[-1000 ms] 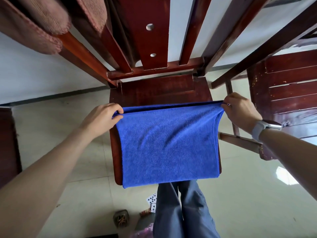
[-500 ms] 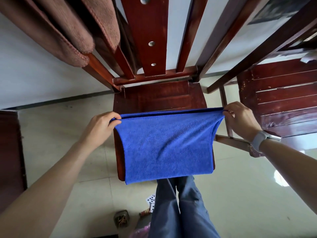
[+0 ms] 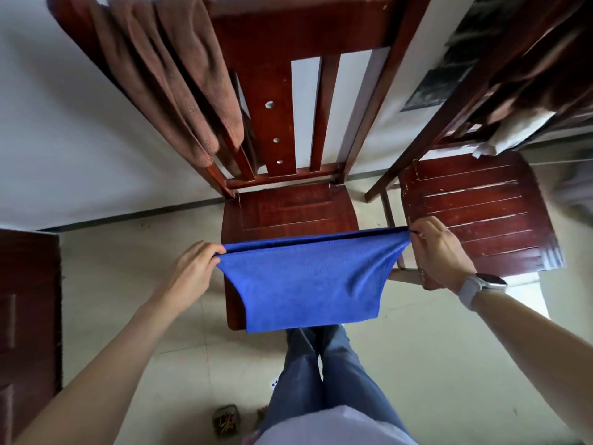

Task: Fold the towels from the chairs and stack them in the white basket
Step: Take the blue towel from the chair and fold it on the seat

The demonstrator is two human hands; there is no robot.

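A blue towel (image 3: 308, 284), doubled over, hangs stretched between my two hands above the front of a dark red wooden chair (image 3: 288, 210). My left hand (image 3: 192, 268) pinches its upper left corner. My right hand (image 3: 439, 252) pinches the upper right corner; a pale watch sits on that wrist. Brown towels (image 3: 179, 75) hang over the left side of that chair's backrest. A whitish towel (image 3: 513, 130) hangs on the second chair (image 3: 475, 213) at the right. The white basket is not in view.
A white wall stands behind the chairs. Dark wooden furniture (image 3: 29, 316) fills the left edge. My legs in jeans (image 3: 324, 374) stand on the pale tiled floor, with small items (image 3: 226, 420) on the floor near my feet.
The view has tilted up and drawn back, showing more of the chair backs and hanging towels. Both hands keep the towel stretched; its lower edge now hangs shorter over the seat front.
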